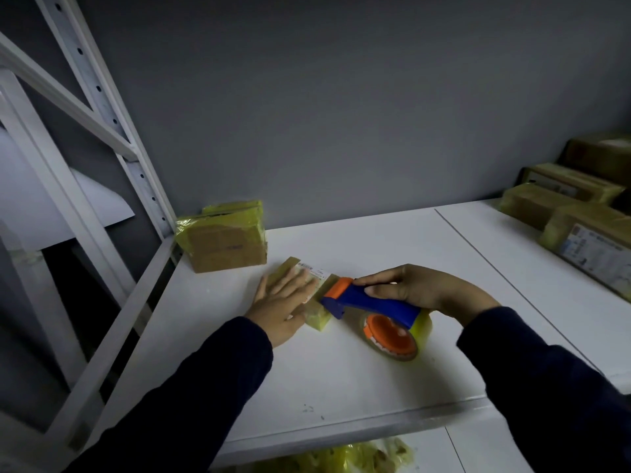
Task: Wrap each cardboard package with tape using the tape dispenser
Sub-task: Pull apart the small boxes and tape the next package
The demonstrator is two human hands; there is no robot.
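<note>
While the left hand [283,302] presses flat, fingers straight, on a small cardboard package [319,317], the right hand [420,288] grips the tape dispenser [375,307] at its right edge. White shelf [341,377] runs to the front edge; a wrapped package [225,240] sits back-left, more packages [580,230] far right.

Flat white shelf board [358,377] and surroundings
A white perforated metal upright [102,97] rises at its left rear corner, a plain grey wall [341,114] stands behind it, and crumpled yellowish plastic [358,455] lies below its front edge.

Blue/orange tape dispenser [372,303], white shelf [341,370]
</note>
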